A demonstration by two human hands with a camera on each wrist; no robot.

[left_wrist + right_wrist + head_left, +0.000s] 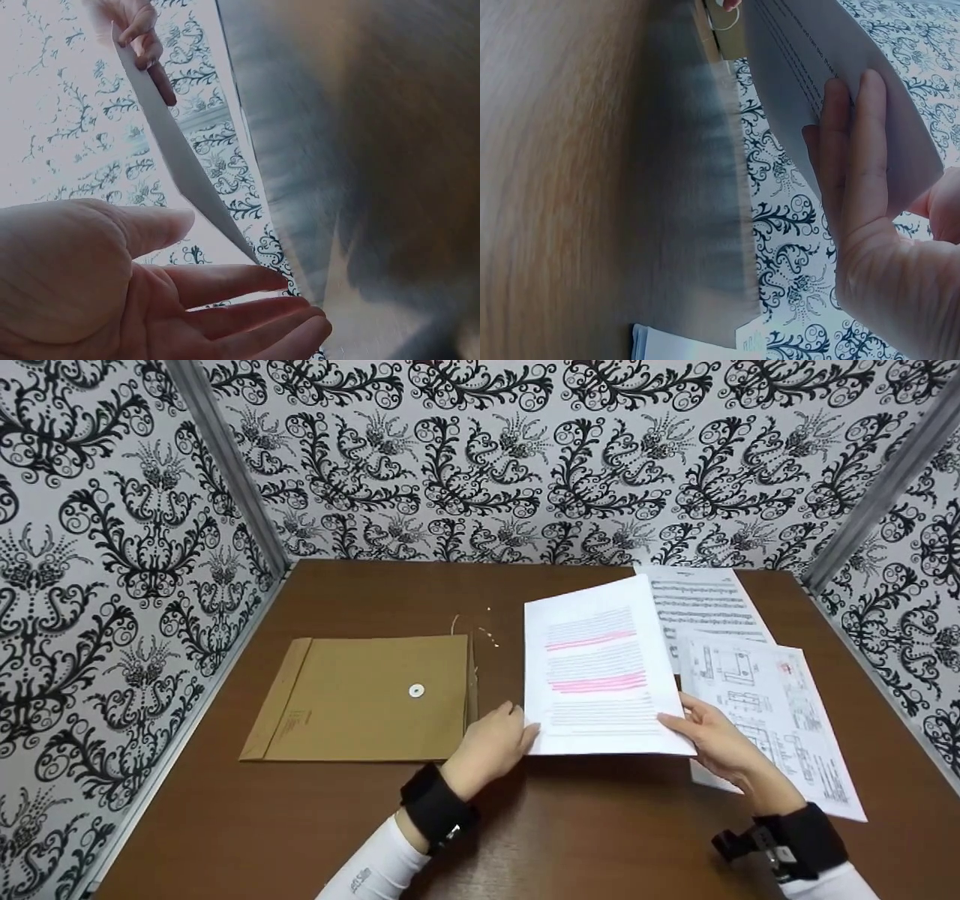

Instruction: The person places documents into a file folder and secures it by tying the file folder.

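Printed paper with pink highlighted lines is raised and tilted above the table. At its lower right edge, my right hand pinches it, thumb in front; the right wrist view shows straight fingers against its printed back. My left hand is by the paper's lower left edge. Thumb and fingers of that hand stand apart in the left wrist view, close to the paper's edge; whether they touch it I cannot tell. Left of this hand lies a brown envelope with a white button, its open end facing right.
Under and beyond my right hand, a sheet of technical drawings overlaps a music sheet on the brown table. A thin string sticks out behind the envelope. Patterned walls enclose the table's back and sides.
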